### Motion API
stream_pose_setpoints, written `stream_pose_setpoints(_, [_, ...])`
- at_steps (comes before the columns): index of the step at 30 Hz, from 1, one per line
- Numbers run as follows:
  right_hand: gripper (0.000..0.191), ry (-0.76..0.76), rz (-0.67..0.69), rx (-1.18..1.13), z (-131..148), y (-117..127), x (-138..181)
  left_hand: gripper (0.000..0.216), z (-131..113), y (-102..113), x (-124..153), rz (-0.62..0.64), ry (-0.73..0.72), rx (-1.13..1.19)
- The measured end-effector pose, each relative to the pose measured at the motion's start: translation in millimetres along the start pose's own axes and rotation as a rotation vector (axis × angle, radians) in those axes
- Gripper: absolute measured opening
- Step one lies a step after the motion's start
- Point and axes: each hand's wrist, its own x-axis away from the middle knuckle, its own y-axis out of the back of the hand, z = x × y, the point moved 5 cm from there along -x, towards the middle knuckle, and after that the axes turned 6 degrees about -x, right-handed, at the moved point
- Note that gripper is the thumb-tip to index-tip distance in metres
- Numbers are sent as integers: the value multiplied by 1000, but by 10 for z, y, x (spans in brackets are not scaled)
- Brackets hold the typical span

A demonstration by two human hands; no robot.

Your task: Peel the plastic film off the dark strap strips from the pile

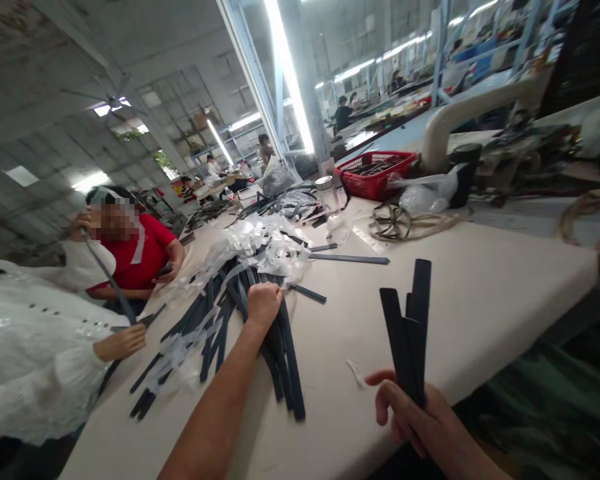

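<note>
My right hand (pixel 425 417) holds several flat dark strips (pixel 414 333), which stand up like a fan above its fingers at the front right. Over the table, my left hand (pixel 264 303) is closed, resting at the pile of long dark strips (pixel 287 360). What its curled fingers grip is hidden. Crumpled white film pieces (pixel 270 243) lie heaped just beyond this hand. A loose dark strip (pixel 350 259) points to the right from the heap.
At left, a person in white (pixel 30 340) holds scissors (pixel 147 320) and a dark strip. Behind sits a person in red (pixel 150 247). A red basket (pixel 375 190), a clear bag (pixel 430 193) and a strap coil (pixel 405 223) are on the table (pixel 510 273) toward the back right, near a machine (pixel 520 147).
</note>
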Motion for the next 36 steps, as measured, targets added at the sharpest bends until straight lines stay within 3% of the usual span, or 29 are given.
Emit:
stream_pose_setpoints(3, [69,1,13,-16,-19,-5,-28,40,-112,29,277,26,-40,44])
stream_pose_setpoints(7, [62,9,15,-23,-61,-5,-38,18,-301,-2,681,132,-224,127])
stream_pose_setpoints(9, [58,15,20,-27,-83,-8,-28,30,-291,4,740,172,-236,153])
stream_pose_setpoints(12, [53,22,29,-31,-112,-12,-16,34,-138,69,547,133,-110,144])
stream_pose_setpoints(15, [53,27,26,-32,-122,-12,-18,30,-14,86,155,59,6,116])
stream_pose_setpoints(19, [57,24,24,-26,-86,-26,-27,31,-32,-91,-300,41,75,112])
stream_pose_setpoints(23, [59,7,30,-48,-62,-36,-30,7,-101,-256,-464,76,148,186])
stream_pose_setpoints(26, [57,1,41,-71,-87,-31,-35,11,-139,-217,-444,63,187,329])
stream_pose_setpoints(31, [57,22,59,-121,-48,-29,-55,30,-366,-19,-72,70,196,741])
stream_pose_setpoints(36, [60,-5,47,-133,109,-26,-127,38,-783,119,797,153,164,1102])
